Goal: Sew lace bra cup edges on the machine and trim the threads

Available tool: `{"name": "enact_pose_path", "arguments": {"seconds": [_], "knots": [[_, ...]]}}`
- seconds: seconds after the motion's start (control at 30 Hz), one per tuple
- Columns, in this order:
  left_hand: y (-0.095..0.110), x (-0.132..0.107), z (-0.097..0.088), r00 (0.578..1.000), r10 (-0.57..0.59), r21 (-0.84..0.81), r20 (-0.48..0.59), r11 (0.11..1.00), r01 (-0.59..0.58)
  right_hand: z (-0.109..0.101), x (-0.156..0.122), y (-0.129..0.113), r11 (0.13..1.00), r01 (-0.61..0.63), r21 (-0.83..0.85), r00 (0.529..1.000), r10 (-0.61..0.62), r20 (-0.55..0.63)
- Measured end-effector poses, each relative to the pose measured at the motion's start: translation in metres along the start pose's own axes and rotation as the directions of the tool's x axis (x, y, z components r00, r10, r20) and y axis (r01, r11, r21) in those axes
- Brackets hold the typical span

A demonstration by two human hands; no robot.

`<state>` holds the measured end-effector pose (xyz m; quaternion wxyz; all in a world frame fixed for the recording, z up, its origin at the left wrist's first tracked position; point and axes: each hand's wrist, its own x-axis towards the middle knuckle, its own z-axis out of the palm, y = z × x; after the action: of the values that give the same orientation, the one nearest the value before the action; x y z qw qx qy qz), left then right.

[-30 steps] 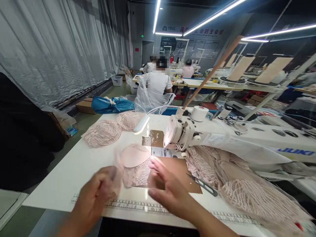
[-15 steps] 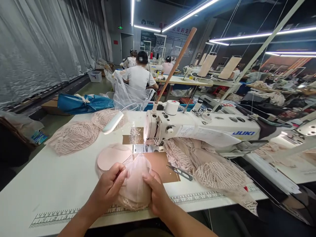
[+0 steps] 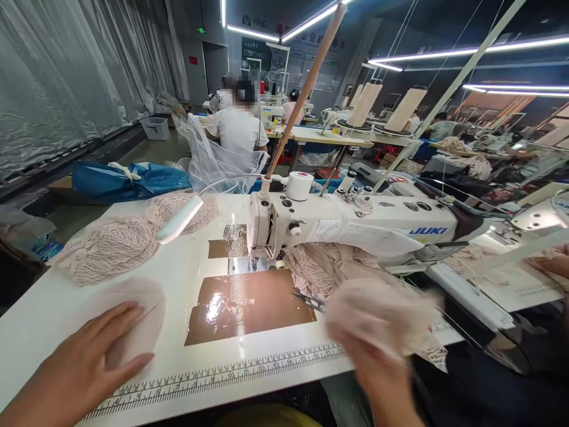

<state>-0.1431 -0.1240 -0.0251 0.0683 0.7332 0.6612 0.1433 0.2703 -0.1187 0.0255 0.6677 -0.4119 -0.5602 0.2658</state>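
Since half a second ago, the two hands are no longer cupping one bundle at the middle of the counter (image 3: 40,314); they are now standing well apart.

The left hand (image 3: 84,362) is lying flat, fingers spread, pressing a pale padded cup (image 3: 144,302) against the near left of the counter. The right hand (image 3: 377,367) is showing heavy motion blur at the counter's right edge; it is appearing to grip a lace piece (image 3: 377,305) from beneath, though the fingers are not resolving clearly.

Judged from this, the step in hand is parting the pieces, one being held down and one being carried aside. Any further handling is calling for a firm hold on the lace and clearance from the snips (image 3: 309,300) lying just beside it.

Between the hands a glossy brown plate (image 3: 249,305) is sitting under the needle of the sewing machine (image 3: 355,222), and a printed ruler (image 3: 222,373) is running along the front edge. Lace heaps (image 3: 106,246) are resting at far left, and more lace fabric (image 3: 329,267) is lying under the machine arm.

Legible writing: "JUKI" on the machine body; "YING" on the wall sign (image 3: 254,22). A person in a white shirt (image 3: 237,130) is sitting at the bench beyond.
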Motion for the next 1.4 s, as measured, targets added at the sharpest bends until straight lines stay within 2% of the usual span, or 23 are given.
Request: {"name": "enact_pose_path", "arguments": {"seconds": [0.03, 0.07, 0.1, 0.13, 0.17, 0.2, 0.23, 0.27, 0.37, 0.43, 0.5, 0.53, 0.57, 0.63, 0.7, 0.73, 0.8, 0.87, 0.93, 1.03, 1.1, 1.3, 1.4], "knots": [[0.015, 0.001, -0.005, 0.999, 0.04, -0.036, -0.017, 0.999, -0.041, 0.019, -0.005, 0.003, 0.998, -0.064, -0.019, 0.988, 0.066, 0.141], [0.035, 0.002, -0.01, 0.992, 0.13, -0.096, 0.003, 0.987, -0.129, 0.039, -0.011, 0.005, 0.985, -0.166, -0.044, 0.885, 0.168, 0.435], [0.057, 0.005, -0.014, 0.974, 0.222, -0.191, 0.055, 0.959, -0.208, 0.056, -0.016, 0.006, 0.965, -0.252, -0.071, 0.714, 0.235, 0.66], [0.077, 0.008, -0.017, 0.944, 0.303, -0.304, 0.128, 0.918, -0.253, 0.071, -0.02, 0.006, 0.952, -0.297, -0.081, 0.577, 0.246, 0.779], [0.095, 0.011, -0.019, 0.906, 0.376, -0.418, 0.196, 0.867, -0.269, 0.081, -0.023, 0.004, 0.942, -0.326, -0.073, 0.509, 0.24, 0.826], [0.108, 0.014, -0.02, 0.88, 0.4, -0.508, 0.256, 0.83, -0.229, 0.086, -0.023, 0.003, 0.939, -0.34, -0.054, 0.496, 0.228, 0.838], [0.116, 0.017, -0.019, 0.878, 0.386, -0.563, 0.284, 0.808, -0.173, 0.087, -0.022, 0.001, 0.947, -0.321, -0.025, 0.548, 0.207, 0.81], [0.117, 0.019, -0.016, 0.896, 0.34, -0.588, 0.286, 0.801, -0.116, 0.085, -0.018, 0.001, 0.962, -0.272, 0.004, 0.635, 0.177, 0.752], [0.1, 0.021, -0.005, 0.986, 0.031, -0.524, 0.163, 0.849, 0.06, 0.069, -0.006, 0.006, 0.999, -0.039, -0.008, 0.876, 0.038, 0.481], [0.091, 0.018, 0.003, 0.989, -0.106, -0.559, 0.106, 0.816, 0.147, 0.062, -0.002, 0.014, 0.995, 0.041, -0.089, 0.944, -0.01, 0.331], [0.095, 0.014, 0.006, 0.981, -0.089, -0.734, 0.173, 0.653, 0.189, 0.063, -0.001, 0.021, 0.989, -0.035, -0.145, 0.946, 0.079, 0.313], [0.103, 0.011, 0.005, 0.975, -0.033, -0.826, 0.218, 0.526, 0.203, 0.067, -0.002, 0.024, 0.982, -0.134, -0.133, 0.915, 0.174, 0.365], [0.112, 0.009, 0.003, 0.967, 0.041, -0.894, 0.252, 0.391, 0.216, 0.071, -0.003, 0.026, 0.958, -0.268, -0.1, 0.845, 0.284, 0.453], [0.13, 0.005, -0.003, 0.931, 0.216, -0.948, 0.293, 0.194, 0.253, 0.081, -0.007, 0.028, 0.823, -0.567, -0.035, 0.605, 0.444, 0.661], [0.14, 0.003, -0.008, 0.871, 0.372, -0.947, 0.32, 0.126, 0.294, 0.087, -0.011, 0.029, 0.627, -0.779, 0.006, 0.387, 0.474, 0.791], [0.14, 0.003, -0.009, 0.852, 0.41, -0.945, 0.325, 0.123, 0.302, 0.089, -0.013, 0.029, 0.542, -0.84, 0.015, 0.314, 0.464, 0.828], [0.134, 0.004, -0.006, 0.889, 0.343, -0.95, 0.304, 0.178, 0.257, 0.089, -0.015, 0.03, 0.442, -0.896, 0.048, 0.256, 0.425, 0.868], [0.124, 0.008, 0.001, 0.952, 0.17, -0.931, 0.253, 0.311, 0.192, 0.088, -0.016, 0.03, 0.422, -0.902, 0.087, 0.263, 0.379, 0.887], [0.117, 0.011, 0.009, 0.953, 0.095, -0.888, 0.287, 0.4, 0.227, 0.086, -0.016, 0.029, 0.428, -0.896, 0.118, 0.29, 0.361, 0.886], [0.112, 0.012, 0.017, 0.848, 0.237, -0.863, 0.473, 0.318, 0.393, 0.084, -0.015, 0.03, 0.427, -0.887, 0.177, 0.374, 0.436, 0.819], [0.111, 0.01, 0.019, 0.809, 0.281, -0.853, 0.516, 0.254, 0.456, 0.083, -0.015, 0.033, 0.467, -0.853, 0.232, 0.472, 0.5, 0.726], [0.116, 0.003, 0.02, 0.901, 0.018, -0.877, 0.433, 0.239, 0.417, 0.078, -0.018, 0.047, 0.804, -0.585, 0.104, 0.731, 0.468, 0.497], [0.126, 0.001, 0.02, 0.933, -0.134, -0.888, 0.334, 0.288, 0.359, 0.077, -0.016, 0.047, 0.877, -0.474, 0.083, 0.773, 0.369, 0.516]]}}
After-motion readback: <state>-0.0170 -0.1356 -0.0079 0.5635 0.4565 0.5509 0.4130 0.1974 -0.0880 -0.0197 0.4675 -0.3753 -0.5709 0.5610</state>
